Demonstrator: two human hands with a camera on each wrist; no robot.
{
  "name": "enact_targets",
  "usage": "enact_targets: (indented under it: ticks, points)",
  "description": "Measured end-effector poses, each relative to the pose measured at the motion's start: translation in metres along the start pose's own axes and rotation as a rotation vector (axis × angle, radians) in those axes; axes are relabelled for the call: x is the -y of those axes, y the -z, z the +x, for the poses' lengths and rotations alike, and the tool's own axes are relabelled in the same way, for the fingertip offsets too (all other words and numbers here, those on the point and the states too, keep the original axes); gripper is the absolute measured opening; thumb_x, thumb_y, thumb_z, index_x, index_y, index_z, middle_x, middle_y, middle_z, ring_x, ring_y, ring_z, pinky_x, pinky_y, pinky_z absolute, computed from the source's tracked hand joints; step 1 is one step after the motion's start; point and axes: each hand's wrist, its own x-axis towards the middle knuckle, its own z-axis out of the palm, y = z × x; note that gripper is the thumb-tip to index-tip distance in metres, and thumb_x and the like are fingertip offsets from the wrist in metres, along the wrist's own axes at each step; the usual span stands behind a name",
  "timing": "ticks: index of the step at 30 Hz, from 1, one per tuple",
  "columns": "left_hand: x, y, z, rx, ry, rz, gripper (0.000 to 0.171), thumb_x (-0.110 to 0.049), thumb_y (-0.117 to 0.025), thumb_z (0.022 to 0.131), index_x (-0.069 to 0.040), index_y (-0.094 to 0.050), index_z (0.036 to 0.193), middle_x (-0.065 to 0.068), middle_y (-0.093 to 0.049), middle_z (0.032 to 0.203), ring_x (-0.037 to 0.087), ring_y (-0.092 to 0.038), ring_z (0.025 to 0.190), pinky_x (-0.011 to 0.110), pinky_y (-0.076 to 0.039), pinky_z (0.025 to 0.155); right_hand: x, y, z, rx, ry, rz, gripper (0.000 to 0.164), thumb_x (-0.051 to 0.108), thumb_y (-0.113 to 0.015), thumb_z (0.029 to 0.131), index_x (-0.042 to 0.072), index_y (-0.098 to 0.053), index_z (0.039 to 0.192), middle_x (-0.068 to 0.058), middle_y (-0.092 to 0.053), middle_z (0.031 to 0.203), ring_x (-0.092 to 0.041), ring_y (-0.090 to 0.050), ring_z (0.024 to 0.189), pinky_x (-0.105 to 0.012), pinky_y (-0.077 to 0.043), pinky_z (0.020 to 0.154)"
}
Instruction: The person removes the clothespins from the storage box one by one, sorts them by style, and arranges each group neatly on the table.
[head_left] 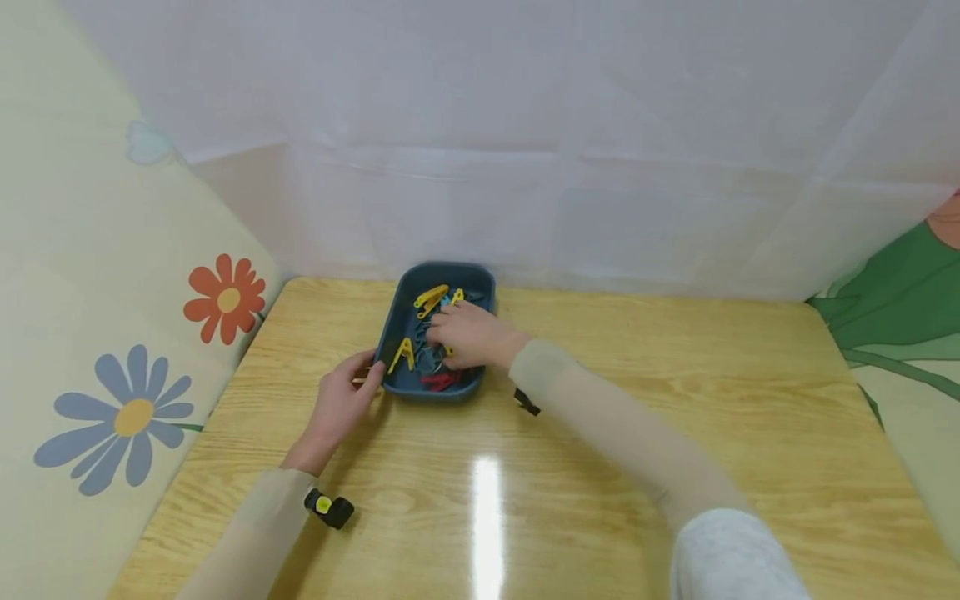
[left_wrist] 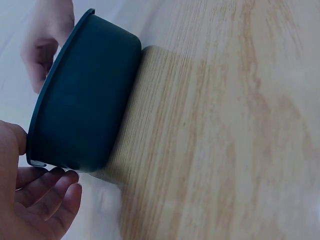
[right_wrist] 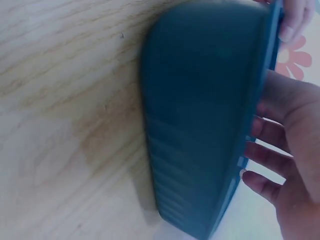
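A dark blue-green plastic bin (head_left: 386,333) stands on the wooden table near its far edge. In it lie yellow clothespins (head_left: 403,355), red clips (head_left: 441,381) and several dark clips (head_left: 429,357) jumbled together. My left hand (head_left: 351,396) grips the bin's left rim; the left wrist view shows its thumb at the rim and the other fingers against the outer side. Over the right wall reaches my right hand (head_left: 472,333), fingers down among the clips. Whether those fingertips pinch a clip is hidden by the hand and the bin wall.
The wooden table (head_left: 637,358) extends to both sides and toward me, with a bright light reflection in front of the bin. A white sheet (head_left: 480,167) hangs right behind the table. Flower-patterned cloth (head_left: 90,275) borders the left and right sides.
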Motion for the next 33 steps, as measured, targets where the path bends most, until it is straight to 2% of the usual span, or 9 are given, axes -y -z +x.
enact_targets:
  ticks: [3,9,16,24,29,33]
  points:
    - [0.001,0.0,0.001,-0.002,-0.002,0.002,0.047,-0.027,-0.05,0.111,0.006,-0.056,0.144,0.027,-0.063,0.135,0.038,-0.065,0.115,0.054,-0.055,0.095,-0.004,0.007,-0.009,-0.017,-0.002,0.03,0.034,0.038,-0.072,0.099,0.023,-0.069,0.129,0.004,-0.065,0.129,-0.019,-0.053,0.121,-0.043,-0.043,0.108]
    - [0.0,0.0,0.002,0.002,0.001,0.008,0.046,-0.026,-0.051,0.111,0.005,-0.056,0.144,0.026,-0.064,0.133,0.037,-0.065,0.113,0.052,-0.055,0.094,-0.017,0.021,-0.03,-0.093,-0.017,0.072,0.031,0.034,-0.071,0.1,0.018,-0.07,0.126,0.0,-0.066,0.125,-0.023,-0.054,0.117,-0.041,-0.044,0.097]
    - [0.001,0.0,0.001,0.001,0.003,0.004,0.046,-0.026,-0.051,0.111,0.005,-0.056,0.145,0.026,-0.064,0.134,0.037,-0.065,0.114,0.052,-0.056,0.093,-0.037,0.026,-0.063,-0.201,-0.064,0.148,0.032,0.027,-0.074,0.097,0.008,-0.07,0.123,-0.007,-0.068,0.12,-0.025,-0.059,0.115,-0.04,-0.045,0.108]
    - [-0.003,0.001,0.001,-0.001,-0.001,0.003,0.045,-0.025,-0.051,0.111,0.006,-0.056,0.144,0.027,-0.063,0.135,0.039,-0.064,0.116,0.055,-0.055,0.095,-0.06,0.014,-0.101,-0.263,-0.243,0.251,0.035,0.027,-0.073,0.098,0.003,-0.069,0.124,-0.011,-0.069,0.122,-0.031,-0.06,0.118,-0.046,-0.045,0.108]
    - [-0.003,0.001,0.001,-0.005,0.0,0.005,0.044,-0.023,-0.052,0.11,0.006,-0.057,0.143,0.027,-0.064,0.135,0.038,-0.064,0.115,0.051,-0.056,0.093,-0.073,-0.003,-0.122,-0.305,-0.354,0.285,0.036,0.027,-0.072,0.098,0.0,-0.069,0.122,-0.014,-0.07,0.12,-0.032,-0.061,0.117,-0.046,-0.045,0.11]
    - [-0.003,0.0,0.002,-0.005,0.002,0.01,0.043,-0.022,-0.052,0.11,0.006,-0.057,0.143,0.027,-0.064,0.134,0.037,-0.065,0.114,0.047,-0.057,0.091,-0.083,-0.019,-0.137,-0.334,-0.458,0.321,0.036,0.028,-0.074,0.097,-0.001,-0.07,0.119,-0.014,-0.071,0.117,-0.032,-0.063,0.113,-0.047,-0.047,0.106]
